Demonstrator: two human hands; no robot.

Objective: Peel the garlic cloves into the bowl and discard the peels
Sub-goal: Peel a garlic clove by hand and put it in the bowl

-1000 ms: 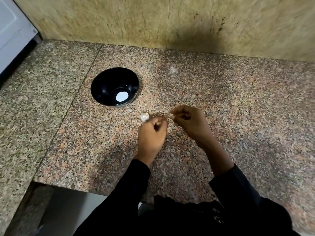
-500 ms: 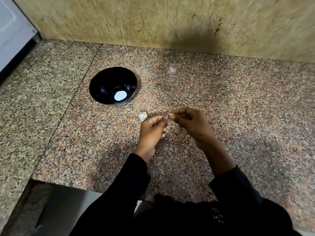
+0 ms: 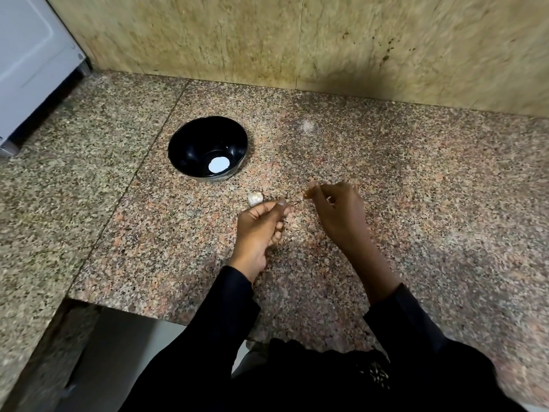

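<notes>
- Garlic (image 3: pixel 255 198): small white piece lying on the table (image 3: pixel 416 203), just in front of the black bowl (image 3: pixel 205 144) and just beyond the left hand (image 3: pixel 260 230); not touching either, as far as can be read.
- Bowl: holds no clove that I can see; only a white round patch at the bottom, nature unclear.
- Left hand: fingers curled, thumb pressed to forefinger in a narrow pinch. Whatever sits in the pinch is covered by the thumb; cannot tell if it is a clove.
- Right hand (image 3: pixel 341 215): blurred, fingers curled, tips pinching a thin pale scrap (image 3: pixel 306 194), probably a strip of peel.
- Handling, judged: cloves are light, firm and small; skin is papery, tears easily, clings to fingers. Best hold is a fingertip pinch across the clove body, pulling skin from the pointed or root end.
- Hard to read: speckled stone hides loose peel; no place for discards is in view.
</notes>
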